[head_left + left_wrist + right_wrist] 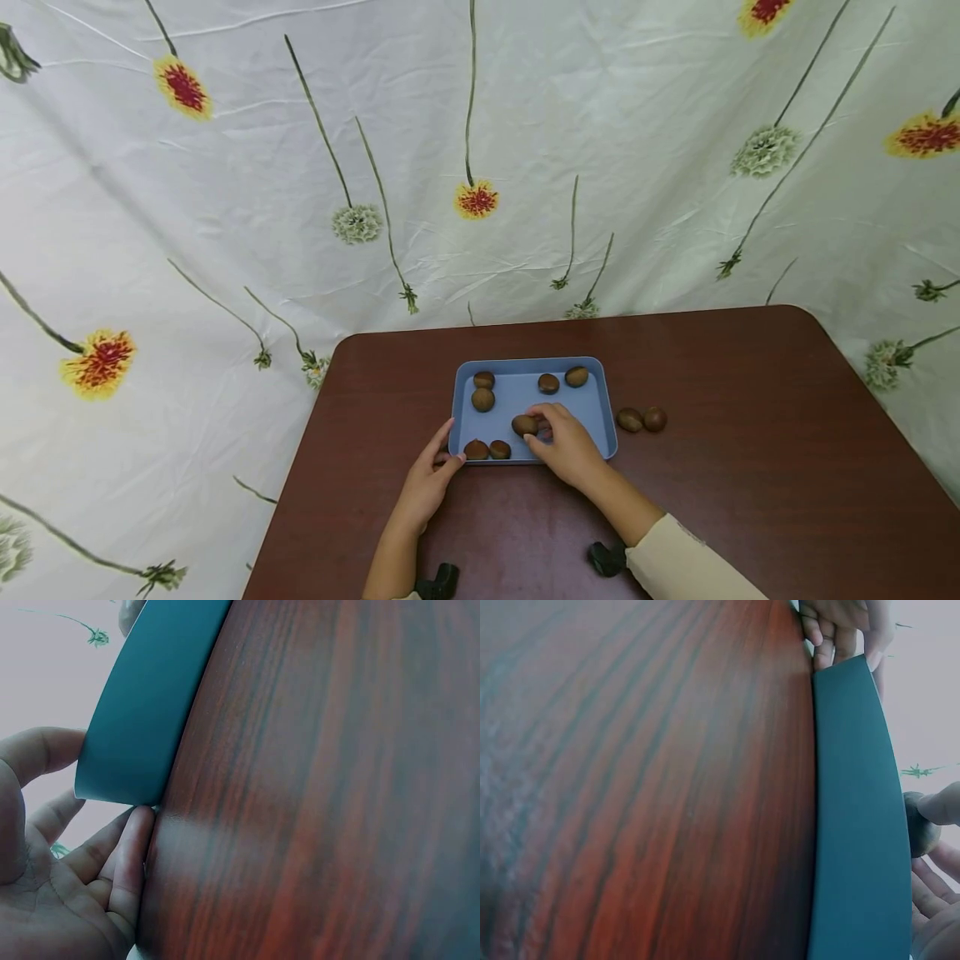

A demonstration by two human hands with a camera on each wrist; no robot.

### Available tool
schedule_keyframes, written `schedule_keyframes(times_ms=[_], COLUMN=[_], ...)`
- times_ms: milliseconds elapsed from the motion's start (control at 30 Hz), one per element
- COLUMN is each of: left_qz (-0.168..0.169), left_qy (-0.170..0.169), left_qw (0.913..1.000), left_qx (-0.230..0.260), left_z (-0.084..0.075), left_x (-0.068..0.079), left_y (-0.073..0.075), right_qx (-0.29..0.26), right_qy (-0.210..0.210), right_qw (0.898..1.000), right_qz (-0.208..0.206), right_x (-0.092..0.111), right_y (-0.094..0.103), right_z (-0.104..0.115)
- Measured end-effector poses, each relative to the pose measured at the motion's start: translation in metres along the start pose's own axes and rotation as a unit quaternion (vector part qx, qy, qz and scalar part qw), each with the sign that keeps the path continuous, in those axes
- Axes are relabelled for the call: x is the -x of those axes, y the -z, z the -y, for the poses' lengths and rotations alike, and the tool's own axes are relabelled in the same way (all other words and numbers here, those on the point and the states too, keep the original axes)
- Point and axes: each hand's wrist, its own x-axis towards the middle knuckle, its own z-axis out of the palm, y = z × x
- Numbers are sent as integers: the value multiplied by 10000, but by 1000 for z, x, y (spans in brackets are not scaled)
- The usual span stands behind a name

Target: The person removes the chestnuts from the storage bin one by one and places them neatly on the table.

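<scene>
Right hand (567, 443) pinching chestnut (524, 426) over blue tray (516, 387); left hand (425, 487) gripping tray corner. Keep tray steady, lower gently, release late against rolling.

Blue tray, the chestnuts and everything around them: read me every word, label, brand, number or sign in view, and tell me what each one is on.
None: no readable text in any view.
Blue tray, chestnuts and brown table: no lettering visible.
White cloth: a printed flower pattern, no words seen.
Black wrist pieces: too small and dark to tell whether they carry any marking.
</scene>
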Motion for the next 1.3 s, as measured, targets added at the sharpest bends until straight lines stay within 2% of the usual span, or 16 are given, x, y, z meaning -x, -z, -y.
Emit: schedule_keyframes(times_ms=[333, 800, 1300], left_qz=[6, 24, 29], left_qy=[7, -80, 17], left_qw=[10000, 10000, 10000], left_qx=[-7, 0, 54], left_z=[-1, 1, -1], left_x=[1, 0, 1], left_y=[0, 0, 1], right_qx=[-133, -430, -516], right_qy=[-70, -80, -614], right_qw=[9994, 9975, 9921], right_qz=[-307, -555, -962], right_x=[5, 4, 10], right_y=[13, 38, 68], right_z=[1, -10, -36])
